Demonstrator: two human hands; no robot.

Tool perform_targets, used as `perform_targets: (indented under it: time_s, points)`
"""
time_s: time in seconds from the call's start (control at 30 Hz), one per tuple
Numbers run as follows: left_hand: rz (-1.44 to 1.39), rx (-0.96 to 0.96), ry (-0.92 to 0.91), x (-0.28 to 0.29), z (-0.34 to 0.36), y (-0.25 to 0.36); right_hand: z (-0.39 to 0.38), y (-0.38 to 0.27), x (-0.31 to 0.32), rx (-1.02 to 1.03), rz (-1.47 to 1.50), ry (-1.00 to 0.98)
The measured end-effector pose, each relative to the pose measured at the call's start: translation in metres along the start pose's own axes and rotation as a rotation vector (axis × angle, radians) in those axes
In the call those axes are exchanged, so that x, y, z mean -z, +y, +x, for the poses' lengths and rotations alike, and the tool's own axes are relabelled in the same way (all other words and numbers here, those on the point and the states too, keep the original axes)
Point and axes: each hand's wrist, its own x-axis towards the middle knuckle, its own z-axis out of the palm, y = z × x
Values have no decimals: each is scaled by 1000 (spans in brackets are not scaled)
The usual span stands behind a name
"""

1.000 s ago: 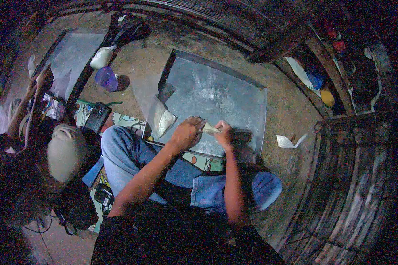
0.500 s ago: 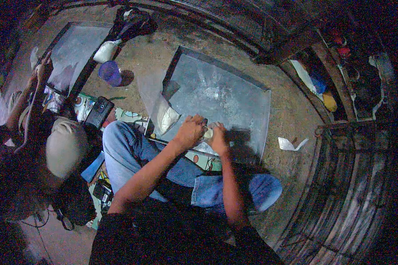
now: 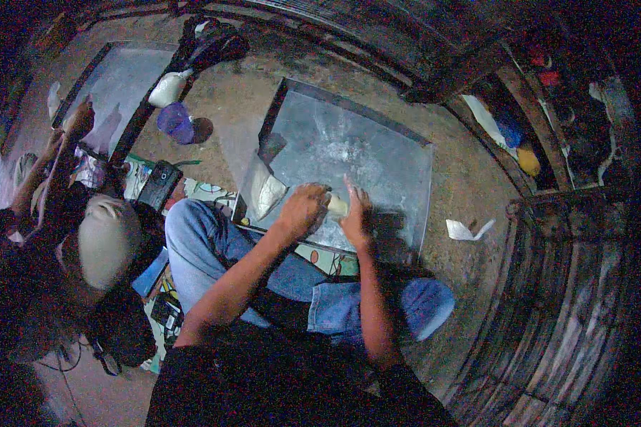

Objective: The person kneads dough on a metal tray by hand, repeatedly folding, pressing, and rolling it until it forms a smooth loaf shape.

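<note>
Between my hands is a short, pale, roll-shaped piece that looks like dough. My left hand has its fingers curled around the left end of it. On the other side, my right hand has its fingers stretched out, with the palm side against or very near the right end; whether they touch is hard to tell. Both hands are over the near edge of a large, shallow metal tray, dusted with white powder in the middle. A white plastic bag lies at the tray's left side, close to my left hand.
To the left a co-worker, whose hand is over a second metal tray, sits near a dark phone. A purple cup and a white bag stand between the trays. White scrap lies right; slatted wood bounds that side.
My right fingers have straightened and opened away from the dough, showing more of it. My left hand keeps its grip. The co-worker's hand has moved slightly.
</note>
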Motion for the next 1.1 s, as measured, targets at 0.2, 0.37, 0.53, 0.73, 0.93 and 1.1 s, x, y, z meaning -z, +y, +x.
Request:
perform_targets:
  time_s: [0.2,0.37,0.53,0.73,0.93,1.1]
  points:
    - [280,0,-139,-35,-15,11,-27,28,-16,149,-78,-52]
    - [480,-56,-432,-38,-29,15,-52,-25,-14,95,-383,-80]
    - [281,29,-587,-29,-13,18,-47,-8,-13,234,-331,45]
    - [280,-71,-286,-46,-7,12,-23,28,-32,164,-287,-43]
    - [569,-40,-494,-86,12,-10,27,40,10,-127,89,-593]
    - [519,22,-646,-66,33,17,-2,25,43,-191,-43,-513]
